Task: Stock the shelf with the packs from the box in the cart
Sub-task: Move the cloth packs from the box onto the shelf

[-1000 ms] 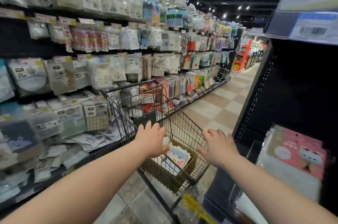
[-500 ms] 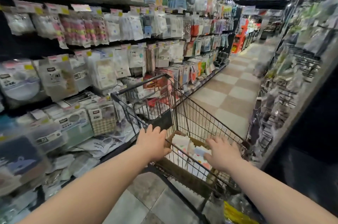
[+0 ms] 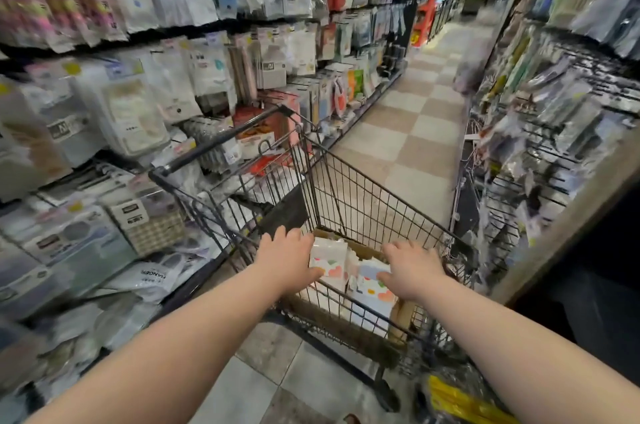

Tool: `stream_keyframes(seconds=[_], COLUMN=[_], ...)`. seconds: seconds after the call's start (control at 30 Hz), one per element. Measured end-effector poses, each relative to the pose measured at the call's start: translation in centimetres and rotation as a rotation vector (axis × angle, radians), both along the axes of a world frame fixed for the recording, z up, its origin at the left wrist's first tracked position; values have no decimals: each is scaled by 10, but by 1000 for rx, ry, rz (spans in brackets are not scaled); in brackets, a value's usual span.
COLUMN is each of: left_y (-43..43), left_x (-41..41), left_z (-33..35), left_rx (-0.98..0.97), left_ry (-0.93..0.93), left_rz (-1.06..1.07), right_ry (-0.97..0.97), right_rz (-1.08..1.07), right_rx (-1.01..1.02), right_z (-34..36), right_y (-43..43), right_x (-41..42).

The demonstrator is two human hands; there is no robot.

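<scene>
Packs (image 3: 329,261) in white wrap printed with coloured hearts stand on edge in a brown cardboard box (image 3: 398,316). The box sits at the near end of a dark wire cart (image 3: 381,187), low inside the basket.

The 2 hands reach over the cart's near rim, one on each side of the packs and apart from each other. The left hand (image 3: 287,261) is palm down with its fingers stretched forward, and its thumb lies against the left edge of the nearest pack. The right hand (image 3: 412,271) is also palm down over the right side of the box, fingers extended, with its thumb at the top of a pack with a blue band. Neither hand is closed around anything. Whether the palms press on the packs or hover just above them cannot be told.

The cart stands at an angle in the aisle, its black handle (image 3: 221,143) at the far left, close to the shelf (image 3: 145,112). That shelf runs along the left side and is crowded with hanging and stacked packets in clear wrap, among them a checked one (image 3: 156,229) just left of the cart.

On the right a wire rack (image 3: 554,153) carries more packets, blurred. A floor (image 3: 415,118) of pale and tan squares runs between the 2 sides toward the far end. Something yellow (image 3: 460,399) lies low beside the cart's near right corner, too blurred to identify.
</scene>
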State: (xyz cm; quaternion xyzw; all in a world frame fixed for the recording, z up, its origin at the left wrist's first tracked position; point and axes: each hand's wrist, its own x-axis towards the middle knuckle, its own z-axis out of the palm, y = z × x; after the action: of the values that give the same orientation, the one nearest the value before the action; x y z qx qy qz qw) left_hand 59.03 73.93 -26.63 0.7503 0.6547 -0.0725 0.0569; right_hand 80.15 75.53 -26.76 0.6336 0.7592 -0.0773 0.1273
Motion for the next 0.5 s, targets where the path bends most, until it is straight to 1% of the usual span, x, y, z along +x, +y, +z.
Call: stream_keyframes(seconds=[0.17,0.27,0.5], left_y=[83,127,187], left_x=[4,12,37], left_z=[-21,-41,-94], left_rx=[-80,-154,-301], left_ry=[16,18,15], left_rz=[17,27,-43], right_ry=[25,63,59], right_rz=[-8,-46,-147], right_rx=[-47,-112,-255], right_z=[-28,-46,-101], right_y=[77,115,170], right_x=[4,20,49])
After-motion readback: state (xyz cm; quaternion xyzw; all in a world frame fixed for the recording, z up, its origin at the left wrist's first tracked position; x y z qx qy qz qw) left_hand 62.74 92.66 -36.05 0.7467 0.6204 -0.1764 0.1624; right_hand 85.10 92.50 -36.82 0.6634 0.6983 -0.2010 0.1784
